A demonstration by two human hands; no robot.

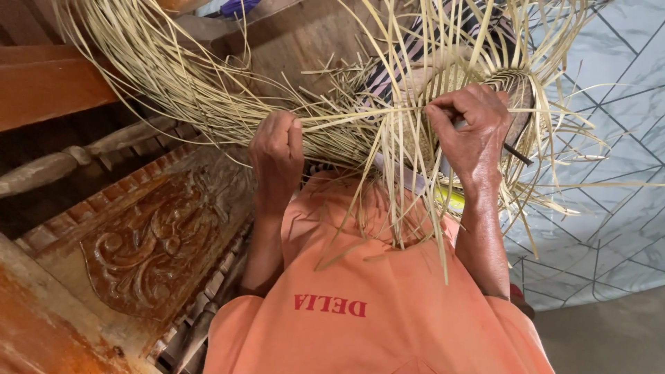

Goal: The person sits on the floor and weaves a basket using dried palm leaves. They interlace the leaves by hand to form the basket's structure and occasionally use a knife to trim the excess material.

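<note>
A half-woven straw piece (506, 86) with many long loose pale strands (201, 97) lies over my lap. My left hand (277, 156) is closed around a thick bundle of the strands near the middle of the view. My right hand (471, 131) pinches a single strand against the woven rim, and a thin dark tool (518, 154) sticks out from under its fingers. Loose strands hang down over my orange shirt (374, 291).
A carved wooden bench (152, 242) runs along my left side, with a turned wooden rail (62, 163) behind it. A pale marble-patterned floor with dark lines (609, 194) lies to my right. A striped cloth (409, 59) shows behind the straw.
</note>
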